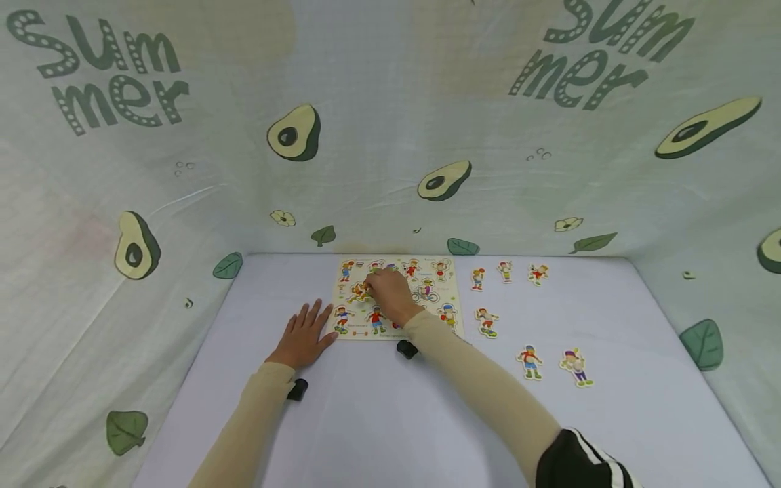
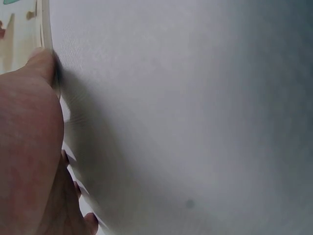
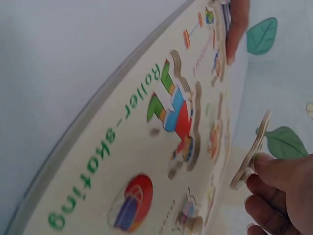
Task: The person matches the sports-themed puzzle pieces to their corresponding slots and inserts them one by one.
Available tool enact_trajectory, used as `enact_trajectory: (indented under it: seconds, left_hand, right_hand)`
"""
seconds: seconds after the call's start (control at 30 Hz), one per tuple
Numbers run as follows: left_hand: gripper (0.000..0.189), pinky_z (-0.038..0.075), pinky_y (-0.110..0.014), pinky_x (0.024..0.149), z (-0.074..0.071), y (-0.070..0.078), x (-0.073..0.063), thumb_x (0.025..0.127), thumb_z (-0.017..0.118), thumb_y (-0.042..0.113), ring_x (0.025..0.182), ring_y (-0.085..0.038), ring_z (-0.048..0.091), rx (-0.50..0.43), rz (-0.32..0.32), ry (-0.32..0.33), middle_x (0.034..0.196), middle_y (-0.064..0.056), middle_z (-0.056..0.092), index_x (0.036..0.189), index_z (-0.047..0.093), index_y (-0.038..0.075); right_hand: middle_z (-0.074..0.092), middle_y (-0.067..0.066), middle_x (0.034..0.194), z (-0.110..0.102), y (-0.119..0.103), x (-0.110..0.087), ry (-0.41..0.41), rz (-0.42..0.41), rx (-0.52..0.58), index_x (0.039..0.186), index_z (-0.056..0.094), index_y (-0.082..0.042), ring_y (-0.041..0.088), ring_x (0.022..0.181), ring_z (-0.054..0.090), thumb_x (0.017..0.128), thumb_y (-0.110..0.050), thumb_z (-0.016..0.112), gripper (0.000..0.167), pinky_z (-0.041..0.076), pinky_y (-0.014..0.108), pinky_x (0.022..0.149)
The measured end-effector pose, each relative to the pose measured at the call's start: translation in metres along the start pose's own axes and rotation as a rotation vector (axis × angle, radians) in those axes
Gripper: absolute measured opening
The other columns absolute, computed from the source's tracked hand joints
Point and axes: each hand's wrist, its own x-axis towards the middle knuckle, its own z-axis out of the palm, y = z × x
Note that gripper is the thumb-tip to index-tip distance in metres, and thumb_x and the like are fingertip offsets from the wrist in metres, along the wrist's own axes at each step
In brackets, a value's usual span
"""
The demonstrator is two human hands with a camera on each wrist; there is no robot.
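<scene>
Right hand (image 1: 390,295): pinches a wooden piece (image 3: 252,152) over the board (image 1: 360,315).
Left hand (image 1: 302,335): fingers spread wide, thumb at the board's eight o'clock corner.
Wooden piece: two o'clock from left hand.

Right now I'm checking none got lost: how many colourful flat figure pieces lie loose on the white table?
6, right of the cream rectangular board: three pieces farthest, one midway, two nearest. Beige sleeves may hide more.

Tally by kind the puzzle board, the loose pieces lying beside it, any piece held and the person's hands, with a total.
Puzzle board: 1
Loose pieces beside it: 6
Held piece: 1
Hands, left hand and right hand: 2
Total: 10
</scene>
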Motion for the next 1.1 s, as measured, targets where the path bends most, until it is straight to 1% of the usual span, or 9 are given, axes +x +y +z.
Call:
enact_trajectory:
  seconds: [0.07,0.17,0.3,0.43,0.57,0.63,0.7,0.9,1.1]
  left_hand:
    - [0.073,0.010,-0.066,0.128,-0.001,0.001,0.000,0.111,0.052,0.044,0.161,-0.050,0.007,-0.008,0.010,0.010,0.175,-0.024,0.012,0.168,0.026,0.006]
    - [0.073,0.010,-0.066,0.129,-0.002,0.003,0.000,0.111,0.052,0.043,0.161,-0.050,0.007,0.001,0.011,0.004,0.176,-0.023,0.011,0.168,0.025,0.006]
    - [0.072,0.012,-0.067,0.128,-0.003,0.004,-0.001,0.111,0.053,0.041,0.161,-0.050,0.008,0.011,0.013,0.006,0.176,-0.024,0.012,0.168,0.025,0.006]
    - [0.071,0.013,-0.068,0.128,0.000,0.002,0.001,0.111,0.053,0.041,0.160,-0.051,0.010,0.015,0.021,0.025,0.175,-0.024,0.014,0.168,0.027,0.006]
    - [0.072,0.012,-0.067,0.128,0.002,0.001,0.002,0.111,0.051,0.043,0.160,-0.051,0.009,0.012,0.028,0.036,0.175,-0.024,0.014,0.168,0.026,0.006]
    - [0.071,0.012,-0.067,0.128,0.000,0.002,0.001,0.112,0.050,0.044,0.160,-0.051,0.010,0.006,0.035,0.039,0.175,-0.025,0.015,0.167,0.027,0.006]
    - [0.071,0.012,-0.068,0.127,-0.003,0.004,-0.001,0.111,0.052,0.043,0.160,-0.051,0.010,-0.004,0.035,0.033,0.174,-0.025,0.015,0.167,0.028,0.005]
    - [0.072,0.011,-0.066,0.128,-0.006,0.005,-0.002,0.111,0.053,0.040,0.161,-0.050,0.007,-0.001,0.011,0.004,0.176,-0.024,0.012,0.168,0.025,0.006]
    - [0.072,0.013,-0.066,0.128,-0.005,0.003,-0.004,0.111,0.054,0.040,0.161,-0.050,0.009,0.009,0.010,0.011,0.175,-0.024,0.013,0.168,0.026,0.006]
  right_hand:
    - [0.076,0.003,0.101,0.004,-0.002,0.003,-0.014,0.004,-0.017,0.106,0.079,-0.012,0.021,0.092,0.073,0.100,-0.019,0.076,0.010,0.060,0.036,0.084]
    - [0.075,0.003,0.100,0.009,-0.004,0.008,-0.029,0.016,-0.048,0.104,0.080,-0.012,0.020,0.092,0.072,0.099,-0.020,0.077,0.010,0.060,0.035,0.083]
    - [0.076,0.002,0.102,0.014,-0.008,0.015,-0.065,0.019,-0.095,0.106,0.080,-0.013,0.019,0.095,0.072,0.099,-0.022,0.077,0.011,0.060,0.034,0.085]
    - [0.076,0.002,0.106,0.017,-0.011,0.021,-0.117,0.023,-0.129,0.109,0.079,-0.014,0.019,0.100,0.072,0.102,-0.023,0.074,0.013,0.060,0.034,0.088]
    - [0.075,0.003,0.108,0.022,-0.014,0.026,-0.166,0.031,-0.141,0.112,0.079,-0.013,0.020,0.102,0.071,0.103,-0.019,0.072,0.013,0.059,0.038,0.094]
    - [0.075,0.004,0.109,0.025,-0.015,0.027,-0.188,0.030,-0.150,0.113,0.078,-0.013,0.021,0.103,0.070,0.103,-0.017,0.071,0.013,0.059,0.039,0.096]
    - [0.074,0.004,0.109,0.027,-0.016,0.028,-0.190,0.025,-0.163,0.113,0.078,-0.013,0.021,0.103,0.070,0.103,-0.016,0.072,0.012,0.059,0.039,0.096]
    - [0.074,0.003,0.112,0.029,-0.019,0.028,-0.190,0.009,-0.196,0.116,0.077,-0.013,0.020,0.108,0.070,0.102,-0.015,0.072,0.014,0.058,0.039,0.098]
    - [0.074,0.004,0.118,0.030,-0.021,0.030,-0.202,0.002,-0.192,0.121,0.076,-0.014,0.021,0.114,0.069,0.102,-0.011,0.072,0.020,0.056,0.041,0.103]
